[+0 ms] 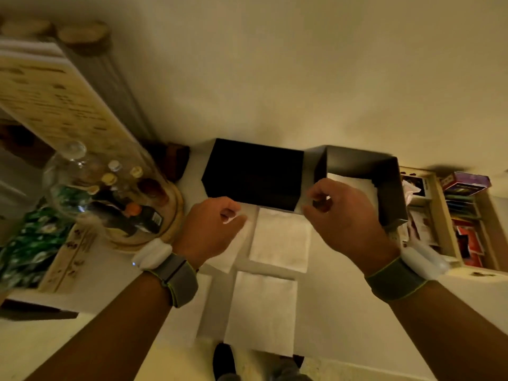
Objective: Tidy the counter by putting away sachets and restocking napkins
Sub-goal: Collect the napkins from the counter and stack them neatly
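Loose napkins (pixel 279 237) lie on the bench (pixel 343 284) before the open black holder (pixel 384 185), where some already sit, so restocking looks part done, while the left hand (pixel 211 226) and right hand (pixel 341 215) each pinch a napkin edge, grip closed.

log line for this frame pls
phase: napkin restock | left hand: on napkin | right hand: fingers curled by black holder | napkins loose on counter

- Left hand (pixel 211 229): bare, no sleeve; behind the fingers, a grey fabric wristband (pixel 178 281) edged in lime green carries a white rounded module (pixel 152 254).
- Right hand (pixel 346 221): bare, same grey band (pixel 395 281), white module (pixel 423 259).
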A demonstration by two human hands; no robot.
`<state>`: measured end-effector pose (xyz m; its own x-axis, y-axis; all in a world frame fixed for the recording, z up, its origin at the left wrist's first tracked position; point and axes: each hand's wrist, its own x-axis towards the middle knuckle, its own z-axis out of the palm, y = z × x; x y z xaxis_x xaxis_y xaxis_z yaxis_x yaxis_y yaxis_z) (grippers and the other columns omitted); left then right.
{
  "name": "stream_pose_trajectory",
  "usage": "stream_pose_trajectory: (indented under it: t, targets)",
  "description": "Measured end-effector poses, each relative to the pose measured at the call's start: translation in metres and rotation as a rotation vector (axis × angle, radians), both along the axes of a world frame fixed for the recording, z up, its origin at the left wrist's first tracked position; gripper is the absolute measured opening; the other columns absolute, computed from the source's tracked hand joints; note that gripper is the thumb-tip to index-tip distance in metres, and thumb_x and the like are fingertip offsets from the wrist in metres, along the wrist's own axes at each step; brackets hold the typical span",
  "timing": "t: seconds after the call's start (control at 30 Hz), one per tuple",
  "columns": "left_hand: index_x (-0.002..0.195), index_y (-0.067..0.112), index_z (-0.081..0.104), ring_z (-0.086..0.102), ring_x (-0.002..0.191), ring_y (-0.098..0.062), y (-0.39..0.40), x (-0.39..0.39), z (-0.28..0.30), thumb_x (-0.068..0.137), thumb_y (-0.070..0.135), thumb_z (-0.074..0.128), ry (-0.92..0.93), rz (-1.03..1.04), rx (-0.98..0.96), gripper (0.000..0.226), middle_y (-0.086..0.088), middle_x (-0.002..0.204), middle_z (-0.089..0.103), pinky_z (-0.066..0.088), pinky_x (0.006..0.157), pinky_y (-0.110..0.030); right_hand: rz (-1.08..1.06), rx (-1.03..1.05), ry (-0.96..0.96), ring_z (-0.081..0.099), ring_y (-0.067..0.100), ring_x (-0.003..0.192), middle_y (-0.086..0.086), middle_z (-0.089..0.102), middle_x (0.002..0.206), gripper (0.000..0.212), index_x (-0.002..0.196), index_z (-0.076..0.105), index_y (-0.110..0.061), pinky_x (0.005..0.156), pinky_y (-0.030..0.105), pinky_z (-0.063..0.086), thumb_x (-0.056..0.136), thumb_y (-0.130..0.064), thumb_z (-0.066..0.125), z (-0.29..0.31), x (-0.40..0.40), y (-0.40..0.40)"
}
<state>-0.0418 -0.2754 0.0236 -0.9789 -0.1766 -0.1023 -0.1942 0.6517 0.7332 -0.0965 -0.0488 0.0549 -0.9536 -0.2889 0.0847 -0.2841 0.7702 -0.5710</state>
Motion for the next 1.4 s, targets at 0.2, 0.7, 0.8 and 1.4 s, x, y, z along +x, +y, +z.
stream_pose_trajectory:
  t: [0.2, 0.7, 0.8, 1.4]
  targets:
    - [0.126, 0.028, 0.054, 0.049, 0.122, -0.017, -0.053, 0.064, -0.021, 0.089, 0.031, 0.061, -0.16, -0.124, -0.269, 0.038, 0.003, 0.133, 0.054, 0.038, 0.103, -0.032, 0.058, 0.107, -0.128, 0.056, 0.012, 0.087, -0.002, 0.062, 0.103, 0.032, 0.109, 0.061, -0.022, 0.074, 0.023, 0.04, 0.082, -0.035, 0.068, -0.039, 0.03, -0.062]
    - [0.124, 0.025, 0.047, 0.045, 0.116, -0.015, -0.096, 0.079, -0.041, 0.083, 0.037, 0.064, -0.22, -0.453, -0.47, 0.046, 0.005, 0.124, 0.052, 0.035, 0.099, -0.029, 0.111, 0.426, -0.246, 0.055, 0.026, 0.095, 0.008, 0.057, 0.111, 0.055, 0.122, 0.053, -0.015, 0.077, 0.031, 0.046, 0.074, -0.029, 0.076, -0.075, 0.005, -0.152]
    - [0.119, 0.024, 0.049, 0.049, 0.11, -0.017, -0.095, 0.075, -0.04, 0.085, 0.034, 0.063, -0.262, -0.477, -0.465, 0.037, 0.004, 0.119, 0.057, 0.037, 0.094, -0.03, 0.102, 0.416, -0.298, 0.057, 0.025, 0.091, 0.006, 0.062, 0.105, 0.045, 0.113, 0.057, -0.017, 0.083, 0.038, 0.051, 0.073, -0.022, 0.076, -0.076, 0.003, -0.156]
    - [0.101, 0.025, 0.065, 0.055, 0.087, -0.008, -0.112, 0.077, 0.0, 0.094, 0.024, 0.054, -0.151, -0.45, -0.268, 0.013, 0.01, 0.092, 0.059, 0.044, 0.079, -0.023, 0.056, -0.064, -0.394, 0.06, 0.003, 0.079, -0.022, 0.06, 0.087, 0.02, 0.087, 0.057, -0.041, 0.067, 0.01, 0.042, 0.084, -0.025, 0.067, -0.015, 0.074, -0.058]
